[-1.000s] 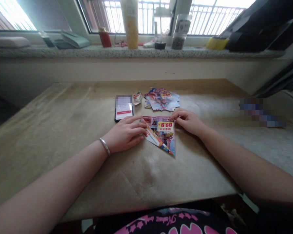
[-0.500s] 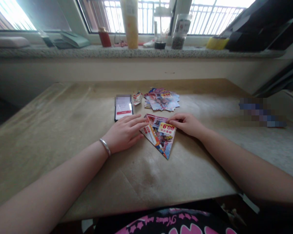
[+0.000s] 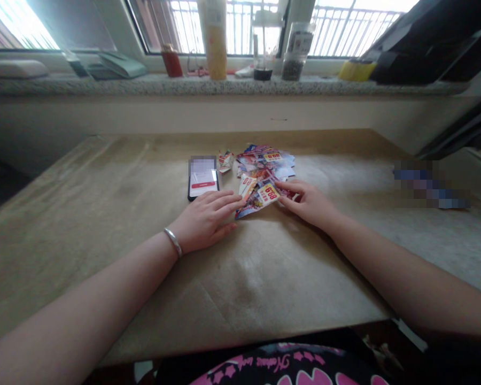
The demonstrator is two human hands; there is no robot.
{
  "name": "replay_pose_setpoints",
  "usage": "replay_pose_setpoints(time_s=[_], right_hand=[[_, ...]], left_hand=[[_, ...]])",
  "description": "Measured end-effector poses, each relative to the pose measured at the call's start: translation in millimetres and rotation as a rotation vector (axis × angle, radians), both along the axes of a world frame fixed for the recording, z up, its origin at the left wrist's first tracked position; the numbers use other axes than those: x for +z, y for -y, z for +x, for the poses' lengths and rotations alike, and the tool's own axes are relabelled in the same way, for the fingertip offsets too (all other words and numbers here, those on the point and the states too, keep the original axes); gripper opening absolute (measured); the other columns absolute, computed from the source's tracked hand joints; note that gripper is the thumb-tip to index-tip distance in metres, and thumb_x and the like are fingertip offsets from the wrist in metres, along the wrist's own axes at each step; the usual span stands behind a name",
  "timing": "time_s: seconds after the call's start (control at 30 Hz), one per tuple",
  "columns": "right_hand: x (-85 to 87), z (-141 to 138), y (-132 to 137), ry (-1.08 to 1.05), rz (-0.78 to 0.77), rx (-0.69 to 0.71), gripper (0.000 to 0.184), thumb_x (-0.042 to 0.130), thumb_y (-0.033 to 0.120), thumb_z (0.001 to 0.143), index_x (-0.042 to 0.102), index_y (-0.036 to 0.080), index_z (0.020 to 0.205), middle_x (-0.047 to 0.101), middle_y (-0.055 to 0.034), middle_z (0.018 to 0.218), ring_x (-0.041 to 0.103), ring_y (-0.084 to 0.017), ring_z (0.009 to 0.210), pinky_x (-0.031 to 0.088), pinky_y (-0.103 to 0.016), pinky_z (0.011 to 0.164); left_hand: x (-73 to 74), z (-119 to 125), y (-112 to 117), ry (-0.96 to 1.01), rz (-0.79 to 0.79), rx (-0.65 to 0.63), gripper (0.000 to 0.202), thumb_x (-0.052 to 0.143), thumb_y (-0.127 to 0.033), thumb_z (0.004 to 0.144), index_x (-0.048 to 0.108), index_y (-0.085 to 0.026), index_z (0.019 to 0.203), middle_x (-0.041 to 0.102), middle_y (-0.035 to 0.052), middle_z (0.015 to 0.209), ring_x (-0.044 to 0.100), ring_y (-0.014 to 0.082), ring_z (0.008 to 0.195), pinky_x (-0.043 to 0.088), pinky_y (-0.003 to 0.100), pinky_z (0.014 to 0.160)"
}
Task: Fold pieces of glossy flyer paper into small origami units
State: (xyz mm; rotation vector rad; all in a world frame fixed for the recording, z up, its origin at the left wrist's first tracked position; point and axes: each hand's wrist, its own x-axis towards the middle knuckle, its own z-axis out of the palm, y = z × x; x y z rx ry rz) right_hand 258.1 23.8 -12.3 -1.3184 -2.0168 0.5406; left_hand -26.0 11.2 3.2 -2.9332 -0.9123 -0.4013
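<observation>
A folded colourful flyer with a yellow price tag lies tilted on the brown paper-covered table, partly lifted off it. My right hand grips its right edge with curled fingers. My left hand lies flat on the table, fingers stretched out, fingertips at the flyer's left edge. Just behind the flyer is a pile of similar printed sheets, with a small crumpled paper piece to its left.
A phone with a lit screen lies left of the pile, just beyond my left hand. Bottles, jars and a red cup stand on the stone windowsill. A blurred object lies at the right.
The folded flyer has turned and moved away from me toward the pile, drawn by my right hand. My left hand has stayed in place, and the flyer has slid out from under it.
</observation>
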Motion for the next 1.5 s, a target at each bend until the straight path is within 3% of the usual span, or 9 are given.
replay_pose_setpoints(time_s=[0.2,0.4,0.53,0.63,0.7,0.93,1.13,1.3,1.5], right_hand=[[0.7,-1.5,6.6,0.297,0.130,0.064,0.038,0.058,0.033,0.083,0.066,0.018,0.117,0.062,-0.0095,0.098,0.057,-0.016,0.073,0.048,-0.030,0.068],[6.8,1.4,8.5,0.576,0.336,0.175,0.028,0.050,0.036,0.090,0.074,0.023,0.091,0.063,-0.0085,0.090,0.058,-0.020,0.080,0.046,-0.031,0.067],[10.5,-2.1,9.9,0.557,0.435,0.362,0.021,0.050,0.027,0.088,0.069,0.020,0.087,0.065,-0.0090,0.104,0.057,-0.023,0.099,0.047,-0.037,0.087],[10.2,-6.9,11.6,0.455,0.376,0.486,0.017,0.047,0.018,0.085,0.063,0.019,0.090,0.064,-0.0098,0.116,0.056,-0.022,0.107,0.044,-0.038,0.096],[10.1,-9.0,12.7,0.426,0.304,0.508,0.015,0.045,0.015,0.083,0.060,0.018,0.088,0.065,-0.0115,0.112,0.058,-0.020,0.105,0.045,-0.036,0.094],[14.6,-6.2,15.3,0.405,0.156,0.370,0.009,0.044,0.018,0.080,0.051,0.019,0.076,0.066,-0.0082,0.084,0.058,-0.019,0.078,0.044,-0.029,0.073],[17.4,-5.5,16.2,0.302,0.059,0.252,0.010,0.043,0.021,0.078,0.046,0.020,0.069,0.051,0.0003,0.063,0.044,-0.012,0.056,0.032,-0.024,0.056],[15.9,-4.9,12.6,0.239,-0.048,0.130,0.013,0.045,0.027,0.079,0.049,0.019,0.069,0.048,0.0022,0.060,0.042,-0.011,0.054,0.030,-0.023,0.055],[9.3,-4.2,6.3,0.266,-0.129,-0.010,0.019,0.050,0.034,0.081,0.060,0.018,0.078,0.054,0.0013,0.061,0.046,-0.012,0.055,0.030,-0.024,0.054]], left_hand=[[-2.1,1.5,-1.4,-0.049,-0.048,-0.022,0.046,0.043,-0.036,0.093,0.043,-0.022,0.136,0.050,0.0066,0.138,0.046,0.0234,0.125,0.035,0.043,0.106],[-3.4,2.8,-2.6,-0.054,-0.064,0.003,0.044,0.043,-0.039,0.093,0.048,-0.021,0.133,0.052,0.0079,0.135,0.047,0.0242,0.124,0.035,0.043,0.106],[-3.0,3.8,-1.2,-0.087,-0.083,0.005,0.045,0.042,-0.042,0.093,0.049,-0.021,0.133,0.051,0.0073,0.137,0.045,0.0258,0.126,0.034,0.045,0.107],[-3.3,4.1,0.2,-0.116,-0.109,0.007,0.047,0.042,-0.043,0.093,0.047,-0.022,0.135,0.048,0.0062,0.140,0.040,0.0255,0.130,0.031,0.044,0.109],[-4.3,3.8,0.6,-0.129,-0.131,0.004,0.050,0.042,-0.044,0.093,0.044,-0.022,0.137,0.043,0.0054,0.144,0.037,0.0252,0.133,0.029,0.043,0.111],[-6.7,2.8,1.5,-0.208,-0.214,-0.052,0.060,0.038,-0.048,0.094,0.028,-0.020,0.145,0.026,0.0037,0.153,0.020,0.0265,0.142,0.018,0.045,0.116],[-1.7,5.4,6.5,-0.246,-0.261,-0.070,0.068,0.039,-0.049,0.093,0.019,-0.014,0.147,0.024,0.0096,0.153,0.015,0.0245,0.143,0.013,0.044,0.117],[1.7,6.0,10.1,-0.210,-0.273,-0.072,0.075,0.044,-0.050,0.090,0.014,-0.011,0.148,0.024,0.0162,0.152,0.020,0.0247,0.142,0.018,0.041,0.116],[0.2,6.3,8.4,-0.219,-0.249,-0.124,0.066,0.041,-0.048,0.092,0.020,-0.017,0.147,0.021,0.0096,0.154,0.019,0.0232,0.142,0.017,0.039,0.117]])
